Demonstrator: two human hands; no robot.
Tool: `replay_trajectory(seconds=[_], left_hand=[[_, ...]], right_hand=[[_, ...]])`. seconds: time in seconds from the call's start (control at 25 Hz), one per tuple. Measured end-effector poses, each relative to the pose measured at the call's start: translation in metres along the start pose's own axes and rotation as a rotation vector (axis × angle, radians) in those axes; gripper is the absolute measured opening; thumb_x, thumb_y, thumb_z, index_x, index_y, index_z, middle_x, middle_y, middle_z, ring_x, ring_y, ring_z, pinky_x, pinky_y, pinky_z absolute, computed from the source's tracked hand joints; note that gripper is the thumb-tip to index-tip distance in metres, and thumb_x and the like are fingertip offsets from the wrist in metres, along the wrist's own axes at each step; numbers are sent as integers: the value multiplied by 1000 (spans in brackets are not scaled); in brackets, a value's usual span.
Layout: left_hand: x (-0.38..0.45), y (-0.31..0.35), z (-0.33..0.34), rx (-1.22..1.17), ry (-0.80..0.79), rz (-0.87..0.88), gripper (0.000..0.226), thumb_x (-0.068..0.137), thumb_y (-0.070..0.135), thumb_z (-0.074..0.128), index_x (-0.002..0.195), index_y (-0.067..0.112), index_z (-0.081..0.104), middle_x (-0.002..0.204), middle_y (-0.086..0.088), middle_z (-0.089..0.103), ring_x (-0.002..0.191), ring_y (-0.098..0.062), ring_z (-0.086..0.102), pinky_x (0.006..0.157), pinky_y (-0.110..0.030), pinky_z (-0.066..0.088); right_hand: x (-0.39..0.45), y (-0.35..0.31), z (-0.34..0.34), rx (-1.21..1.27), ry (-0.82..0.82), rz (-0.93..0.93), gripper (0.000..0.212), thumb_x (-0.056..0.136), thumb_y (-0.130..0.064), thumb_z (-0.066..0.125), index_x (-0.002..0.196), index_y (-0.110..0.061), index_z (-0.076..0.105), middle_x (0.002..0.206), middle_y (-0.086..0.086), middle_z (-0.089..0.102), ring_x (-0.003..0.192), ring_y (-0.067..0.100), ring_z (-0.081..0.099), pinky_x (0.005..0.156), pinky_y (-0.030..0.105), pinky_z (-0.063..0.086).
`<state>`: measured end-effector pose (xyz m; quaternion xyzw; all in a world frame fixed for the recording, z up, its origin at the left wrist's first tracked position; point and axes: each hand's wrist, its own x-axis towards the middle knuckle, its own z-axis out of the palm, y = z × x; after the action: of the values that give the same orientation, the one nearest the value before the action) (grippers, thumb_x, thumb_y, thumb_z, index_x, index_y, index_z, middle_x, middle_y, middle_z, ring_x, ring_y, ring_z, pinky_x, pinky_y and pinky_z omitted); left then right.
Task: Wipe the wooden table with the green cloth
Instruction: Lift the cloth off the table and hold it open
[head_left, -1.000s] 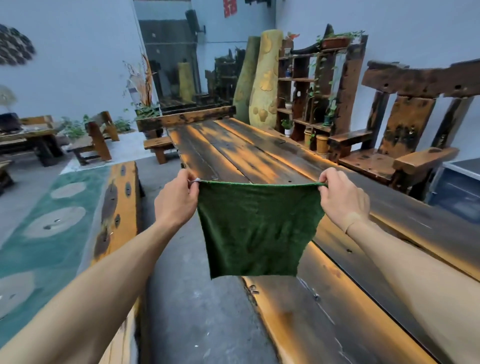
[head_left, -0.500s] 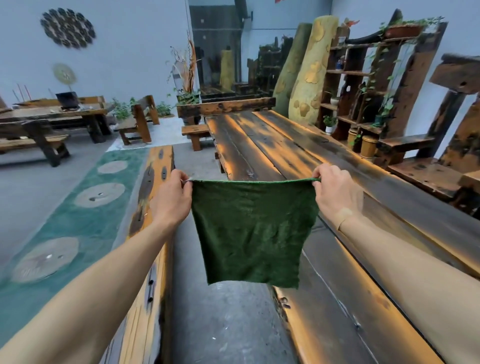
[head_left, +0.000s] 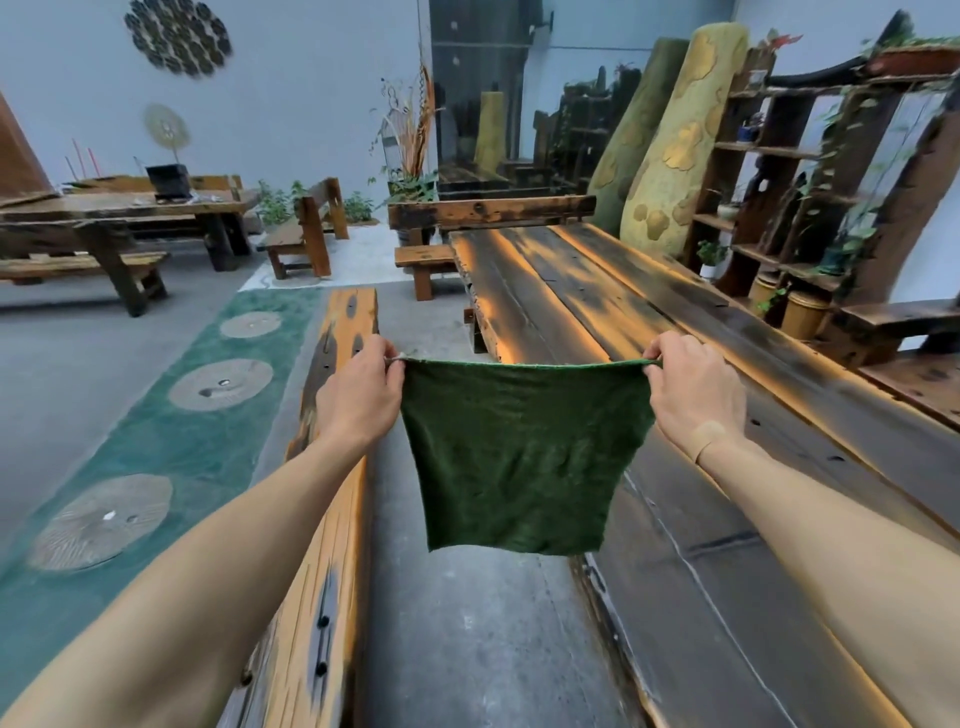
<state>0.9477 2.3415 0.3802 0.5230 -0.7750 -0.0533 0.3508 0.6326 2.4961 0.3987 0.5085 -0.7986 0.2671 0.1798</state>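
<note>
The green cloth (head_left: 519, 457) hangs spread flat in the air, stretched between both hands. My left hand (head_left: 358, 395) pinches its top left corner and my right hand (head_left: 693, 389) pinches its top right corner. The cloth hangs over the near left edge of the long dark wooden table (head_left: 597, 296), which runs from the lower right far into the room. Its lower hem dangles above the grey floor, apart from the table top.
A long wooden bench (head_left: 332, 467) runs parallel on the left of the table, with a strip of grey floor (head_left: 467, 623) between. A green rug (head_left: 171, 441) lies further left. Shelves with plants (head_left: 810, 182) and a bench stand to the right; another table (head_left: 119, 208) is far left.
The view has swung left, so the table sits further right in frame. Both hands keep the cloth stretched by its top corners, unchanged in grip.
</note>
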Motion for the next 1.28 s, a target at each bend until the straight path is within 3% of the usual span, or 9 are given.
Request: replay_trajectory(seconds=[0.16, 0.4, 0.68, 0.84, 1.12, 1.28], left_hand=[[59, -27, 16, 14, -15, 0, 15, 106, 36, 41, 106, 24, 50, 105, -3, 68, 90, -29, 63, 73, -46, 53], [149, -62, 54, 63, -7, -30, 6, 107, 31, 41, 101, 28, 42, 106, -3, 67, 88, -25, 59, 67, -37, 38], [273, -101, 126, 55, 19, -94, 7, 106, 33, 42, 101, 29, 43, 106, -2, 65, 90, -28, 59, 71, -44, 48], [341, -112, 155, 52, 55, -162, 7, 107, 32, 43, 101, 28, 44, 99, 4, 58, 84, -19, 52, 68, -39, 40], [464, -155, 207, 74, 91, -189, 9, 107, 32, 42, 101, 26, 44, 96, 5, 55, 82, -21, 50, 69, -39, 38], [551, -200, 241, 83, 99, -175, 10, 107, 35, 41, 100, 27, 43, 94, 5, 57, 79, -21, 50, 66, -37, 36]], right_hand=[[51, -25, 43, -27, 31, -3, 5, 100, -25, 55, 99, -20, 55, 98, 5, 64, 92, 27, 54, 75, 40, 48], [139, -48, 123, -30, 13, -20, 5, 100, -23, 54, 97, -20, 52, 100, 8, 64, 94, 32, 54, 75, 41, 44], [270, -58, 231, 17, -38, -69, 2, 100, -23, 54, 100, -21, 53, 104, 7, 65, 99, 32, 53, 75, 39, 40], [352, -71, 272, 42, -59, -87, 3, 100, -23, 53, 99, -22, 52, 105, 6, 65, 99, 31, 53, 76, 38, 38], [473, -104, 362, 87, -27, -66, 3, 100, -26, 55, 100, -23, 56, 98, 2, 64, 89, 22, 52, 78, 39, 46], [543, -133, 435, 97, -24, -59, 3, 100, -25, 56, 98, -24, 54, 98, 3, 63, 93, 25, 55, 81, 42, 47]])
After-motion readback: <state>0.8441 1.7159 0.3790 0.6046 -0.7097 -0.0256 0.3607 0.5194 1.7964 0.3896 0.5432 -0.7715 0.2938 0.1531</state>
